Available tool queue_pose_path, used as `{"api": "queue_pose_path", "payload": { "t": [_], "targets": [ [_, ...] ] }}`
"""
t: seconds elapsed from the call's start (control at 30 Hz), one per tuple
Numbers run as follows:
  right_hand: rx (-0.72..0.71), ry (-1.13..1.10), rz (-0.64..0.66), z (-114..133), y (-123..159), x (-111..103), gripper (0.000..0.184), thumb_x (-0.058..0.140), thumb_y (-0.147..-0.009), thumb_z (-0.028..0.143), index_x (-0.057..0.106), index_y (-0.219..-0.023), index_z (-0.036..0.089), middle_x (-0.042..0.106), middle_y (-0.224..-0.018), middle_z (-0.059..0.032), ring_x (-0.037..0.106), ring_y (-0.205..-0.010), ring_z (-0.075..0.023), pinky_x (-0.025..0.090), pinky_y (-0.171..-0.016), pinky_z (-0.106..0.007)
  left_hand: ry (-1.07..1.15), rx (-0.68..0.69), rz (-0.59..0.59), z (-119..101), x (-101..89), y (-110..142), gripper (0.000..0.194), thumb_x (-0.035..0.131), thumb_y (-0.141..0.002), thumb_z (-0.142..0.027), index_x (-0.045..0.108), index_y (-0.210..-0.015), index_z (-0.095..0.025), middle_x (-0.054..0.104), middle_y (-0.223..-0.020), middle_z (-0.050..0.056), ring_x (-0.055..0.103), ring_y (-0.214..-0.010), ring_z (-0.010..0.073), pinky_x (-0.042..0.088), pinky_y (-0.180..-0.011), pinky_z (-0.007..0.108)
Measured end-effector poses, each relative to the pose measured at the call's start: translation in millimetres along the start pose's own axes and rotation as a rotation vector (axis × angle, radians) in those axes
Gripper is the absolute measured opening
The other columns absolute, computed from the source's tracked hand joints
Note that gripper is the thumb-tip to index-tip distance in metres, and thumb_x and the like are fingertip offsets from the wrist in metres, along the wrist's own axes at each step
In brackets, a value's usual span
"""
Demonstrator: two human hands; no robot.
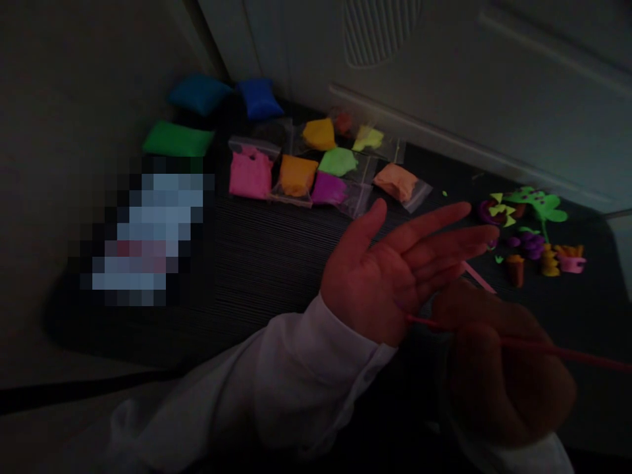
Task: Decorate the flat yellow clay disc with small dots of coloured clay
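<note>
My left hand (375, 283) is turned palm up over the dark table, its fingers stretched out. My right hand (508, 362), in a fist at the lower right, grips a thin red clay modelling tool (553, 349). The tool's narrow tip reaches the heel of my left palm, beside a tiny purple bit (399, 305) that is too small to make out. Just past my left fingers, a pale pink strip (478, 277) shows in part; the hands hide the rest. The picture is very dark.
Bags of coloured clay, among them pink (250, 172), orange (297, 176) and peach (396, 183), lie on the table (257, 263). Blue (259, 99) and green (178, 139) packets are behind left. Small clay figures, including a pink fries cup (571, 263), stand right. A blurred-out bright rectangle (148, 237) lies left.
</note>
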State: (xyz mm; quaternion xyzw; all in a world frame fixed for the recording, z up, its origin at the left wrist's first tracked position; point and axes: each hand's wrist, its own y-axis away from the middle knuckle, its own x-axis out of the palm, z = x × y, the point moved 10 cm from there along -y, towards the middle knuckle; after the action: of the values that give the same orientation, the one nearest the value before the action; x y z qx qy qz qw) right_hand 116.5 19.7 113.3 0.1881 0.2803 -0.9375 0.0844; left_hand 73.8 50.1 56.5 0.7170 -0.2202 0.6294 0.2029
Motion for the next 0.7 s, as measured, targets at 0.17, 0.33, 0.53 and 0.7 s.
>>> {"api": "queue_pose_path", "payload": {
  "t": [0.17, 0.33, 0.53, 0.7],
  "targets": [
    [-0.016, 0.031, -0.082, 1.5, -0.2, -1.1, 0.015, 0.042, -0.076, 0.011, 0.055, -0.074, 0.017, 0.053, -0.063, -0.0007, 0.051, -0.059, -0.0128, 0.042, -0.054, -0.030, -0.003, -0.022, -0.007, 2.9, 0.2, 0.0, 0.060, 0.017, -0.079, -0.052, 0.041, -0.118, -0.013, 0.050, -0.117, 0.009, 0.031, -0.120, 0.0208, 0.019, -0.101, 0.034],
    [-0.031, 0.089, -0.074, 4.2, 0.1, -0.9, 0.016, 0.041, -0.077, 0.014, 0.055, -0.075, 0.019, 0.055, -0.065, -0.0013, 0.052, -0.061, -0.0137, 0.043, -0.055, -0.031, 0.016, -0.034, -0.052, 4.5, -2.0, -0.2, 0.057, 0.022, -0.078, -0.051, 0.045, -0.113, -0.012, 0.052, -0.113, 0.011, 0.032, -0.120, 0.0221, 0.019, -0.102, 0.034],
    [-0.012, 0.103, -0.036, 4.1, 0.6, 0.2, 0.015, 0.041, -0.077, 0.014, 0.056, -0.077, 0.017, 0.055, -0.066, -0.0020, 0.052, -0.062, -0.0135, 0.043, -0.056, -0.031, 0.033, -0.036, -0.041, 5.6, -1.1, -0.9, 0.056, 0.024, -0.078, -0.051, 0.048, -0.109, -0.012, 0.055, -0.108, 0.011, 0.032, -0.120, 0.0224, 0.018, -0.102, 0.035],
    [-0.007, 0.064, -0.028, 3.9, -0.7, -1.9, 0.017, 0.040, -0.078, 0.013, 0.055, -0.082, 0.018, 0.055, -0.069, -0.0021, 0.052, -0.064, -0.0139, 0.043, -0.058, -0.032, 0.027, -0.053, -0.069, 7.9, -1.7, -0.7, 0.057, 0.024, -0.077, -0.052, 0.045, -0.112, -0.013, 0.053, -0.113, 0.011, 0.033, -0.119, 0.0222, 0.017, -0.102, 0.036]
  ]
}}
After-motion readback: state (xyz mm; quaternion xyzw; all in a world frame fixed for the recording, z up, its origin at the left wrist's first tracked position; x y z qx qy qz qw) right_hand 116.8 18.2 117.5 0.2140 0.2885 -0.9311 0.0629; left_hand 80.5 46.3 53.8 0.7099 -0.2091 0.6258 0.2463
